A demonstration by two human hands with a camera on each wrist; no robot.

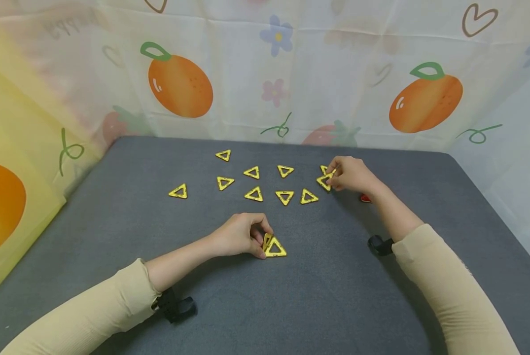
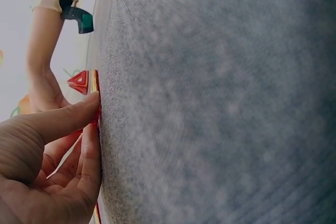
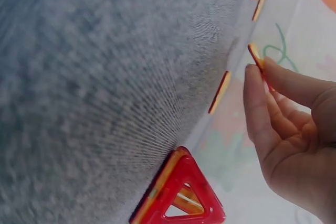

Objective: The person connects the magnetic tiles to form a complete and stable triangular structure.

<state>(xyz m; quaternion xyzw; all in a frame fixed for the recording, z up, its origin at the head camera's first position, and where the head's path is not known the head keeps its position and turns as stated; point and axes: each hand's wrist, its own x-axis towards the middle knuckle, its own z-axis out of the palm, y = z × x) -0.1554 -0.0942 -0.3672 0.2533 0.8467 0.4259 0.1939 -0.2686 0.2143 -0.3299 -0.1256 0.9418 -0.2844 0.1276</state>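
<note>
My left hand pinches a yellow triangular magnetic tile that stands tilted up beside another yellow triangular tile, near the middle of the table. In the left wrist view, thumb and fingers of the left hand meet close to the grey surface. Farther back on the right, my right hand holds a yellow triangular tile by its edge. The right wrist view shows this tile edge-on, lifted off the table between thumb and forefinger. Behind it, another yellow tile is partly hidden.
Several yellow triangular tiles lie spread over the back half of the grey table. A red triangular piece stands under the right forearm, mostly hidden in the head view. A printed cloth hangs along the table's back edge.
</note>
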